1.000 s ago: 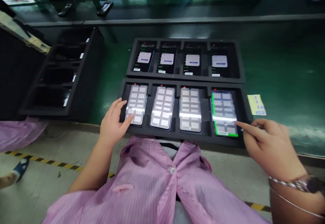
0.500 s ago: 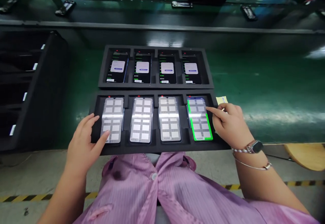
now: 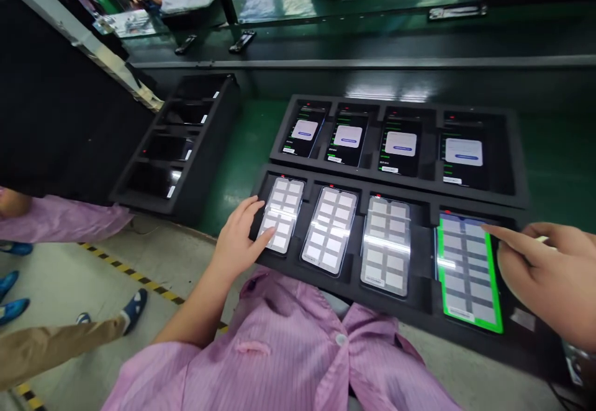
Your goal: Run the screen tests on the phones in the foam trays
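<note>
Here my left hand (image 3: 237,240) lies loosely spread, a fingertip on the leftmost phone (image 3: 282,215), while my right hand (image 3: 544,280) extends its index onto the green-edged phone (image 3: 468,274) at lower right in the black foam tray (image 3: 421,315)

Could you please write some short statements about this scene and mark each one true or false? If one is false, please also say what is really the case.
The right hand reaches its index finger over the green-bordered phone. True.
All four phones in the near tray have a green border. False: only the rightmost one has it.
The left hand holds a screwdriver. False: it holds no tool and lies over the leftmost phone.
The phones in the far tray show a pale dialog box on a dark screen. True.
</note>
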The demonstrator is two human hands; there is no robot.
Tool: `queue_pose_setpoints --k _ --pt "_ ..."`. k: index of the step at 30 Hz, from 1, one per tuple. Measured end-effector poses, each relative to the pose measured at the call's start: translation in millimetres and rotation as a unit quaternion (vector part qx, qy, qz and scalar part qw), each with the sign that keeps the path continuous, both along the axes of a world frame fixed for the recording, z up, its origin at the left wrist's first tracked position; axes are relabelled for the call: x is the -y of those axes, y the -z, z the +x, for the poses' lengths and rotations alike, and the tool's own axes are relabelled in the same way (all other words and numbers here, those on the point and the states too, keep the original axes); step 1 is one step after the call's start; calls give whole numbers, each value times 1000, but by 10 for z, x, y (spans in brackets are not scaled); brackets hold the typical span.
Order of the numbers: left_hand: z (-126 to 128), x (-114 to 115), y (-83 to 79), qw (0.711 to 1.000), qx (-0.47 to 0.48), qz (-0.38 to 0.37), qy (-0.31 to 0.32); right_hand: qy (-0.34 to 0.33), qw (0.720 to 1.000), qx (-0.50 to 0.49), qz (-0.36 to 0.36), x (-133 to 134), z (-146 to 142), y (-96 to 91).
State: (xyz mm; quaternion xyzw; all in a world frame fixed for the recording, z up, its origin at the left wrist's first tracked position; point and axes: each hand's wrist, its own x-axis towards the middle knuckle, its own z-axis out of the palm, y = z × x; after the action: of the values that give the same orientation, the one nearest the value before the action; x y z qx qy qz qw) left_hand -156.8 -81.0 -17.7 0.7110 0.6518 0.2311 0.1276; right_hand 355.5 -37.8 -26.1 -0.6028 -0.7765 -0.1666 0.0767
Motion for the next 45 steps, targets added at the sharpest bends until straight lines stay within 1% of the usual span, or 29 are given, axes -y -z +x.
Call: queue_pose_setpoints --k 3,6,8,10,11,13,15,17,19,20,21,23,27,31,34,38,45 --pt "6 19 1 1000 -5 -4 0 -70 997 16 15 -20 -171 -83" --pt "-2 24 -10 1000 -26 -13 10 -103 995 5 6 -57 -333 -166" --pt "-5 -27 -55 998 -54 -13 22 -122 993 -12 2 -94 -397 -219" --pt "8 -166 -140 996 -80 0 36 -133 991 -32 6 -149 -446 -292" --pt "26 -277 -194 995 -88 10 47 -136 990 -44 11 -187 -480 -339" --pt "90 -580 -303 992 -93 35 77 -147 986 -74 21 -293 -594 -447" --pt "187 -959 -380 988 -92 61 110 -172 979 -105 28 -437 -782 -545" --pt "297 -1350 -399 983 -97 81 130 -198 971 -129 28 -615 -1019 -589" --pt "392 -1684 -357 981 -113 89 131 -207 967 -147 21 -816 -1251 -555" --pt "427 -1813 -320 981 -123 88 125 -203 967 -155 14 -920 -1349 -509" --pt "453 -1913 -277 981 -132 85 117 -197 967 -163 6 -1024 -1430 -448" --pt "477 -2032 -188 983 -139 70 99 -179 969 -170 -18 -1215 -1539 -305" --pt "461 -2065 -71 990 -119 32 74 -139 975 -163 -59 -1476 -1625 -67" --pt "455 -2048 -54 992 -107 -5 62 -120 977 -162 -73 -1563 -1652 36" --pt "464 -2055 -55 993 -99 -20 59 -123 977 -157 -74 -1565 -1656 63" --pt "465 -2071 -40 993 -94 -19 62 -126 978 -147 -79 -1551 -1656 68" --pt "437 -2077 -25 995 -68 -10 67 -122 977 -133 -114 -1564 -1674 37"
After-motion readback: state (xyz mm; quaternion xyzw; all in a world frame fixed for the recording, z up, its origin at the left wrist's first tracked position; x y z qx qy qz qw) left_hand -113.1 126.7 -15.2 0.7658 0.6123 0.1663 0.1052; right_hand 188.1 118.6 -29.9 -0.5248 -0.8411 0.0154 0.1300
